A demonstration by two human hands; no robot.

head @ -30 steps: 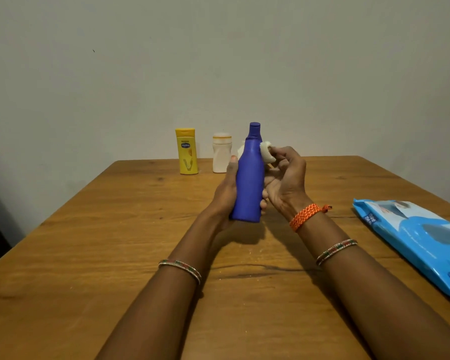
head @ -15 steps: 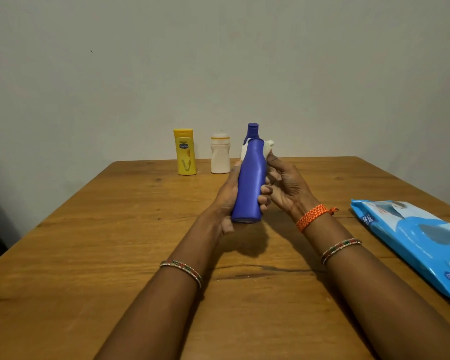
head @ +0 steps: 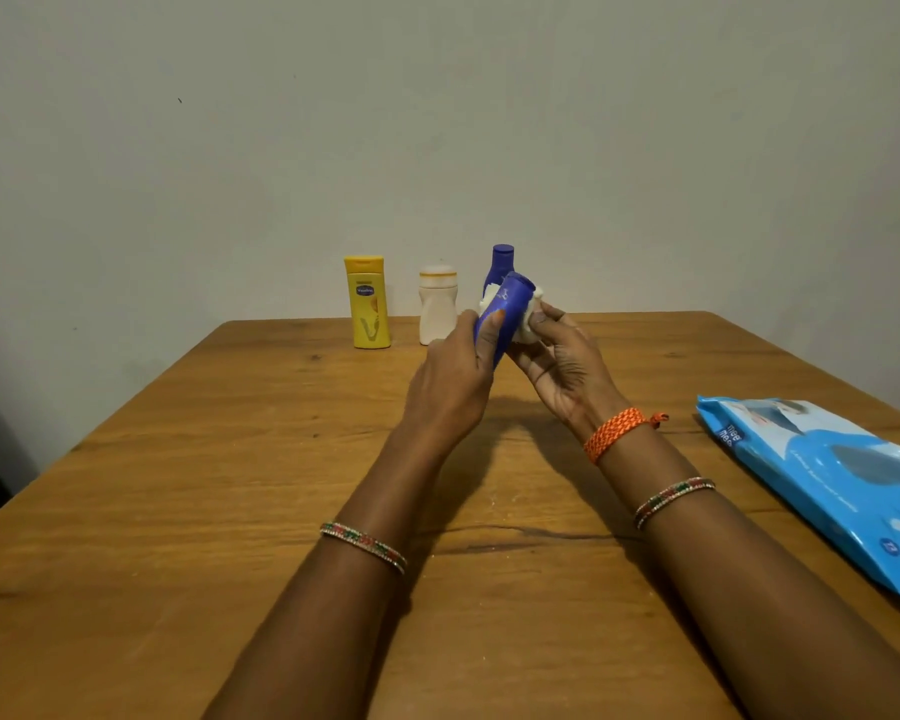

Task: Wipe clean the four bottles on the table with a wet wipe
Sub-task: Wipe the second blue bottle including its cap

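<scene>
1. Head view, centre: left hand (head: 450, 376) is raised above the wooden bench (head: 230, 459), back of hand toward the camera. Grip state: fingers and thumb curled round the lower body of a dark blue plastic bottle (head: 505, 309); thumb lies across its near face.
2. The blue bottle is held off the bench, tilted w/ its upper end leaning to the right and away. A small pale logo shows near that end.
3. Right hand (head: 562, 363) is just right of the bottle, palm up and turned inward. Grip state: fingers pinch a crumpled white wet wipe (head: 531, 317) against the bottle's right side. More white wipe shows at the bottle's left edge, approx. level w/ the logo, so the wipe wraps behind the bottle.
4. Right wrist carries a braided orange thread band (head: 617, 433); a thin beaded bangle (head: 674, 498) sits lower on that forearm. A similar beaded bangle (head: 365, 545) sits on the left forearm.
5. Far bench edge, by the grey wall (head: 437, 122), standing upright, left to right: yellow plastic lotion bottle (head: 367, 304) w/ blue oval label; squat white plastic bottle (head: 437, 306) w/ an orange ring under its cap; second dark blue bottle (head: 501, 265), partly hidden behind the held one. Yellow and white bottles stand apart.
6. Right side: blue plastic wet-wipe pack (head: 827, 475) lies flat on the bench, partly cut off by the frame edge, well apart from both hands.
</scene>
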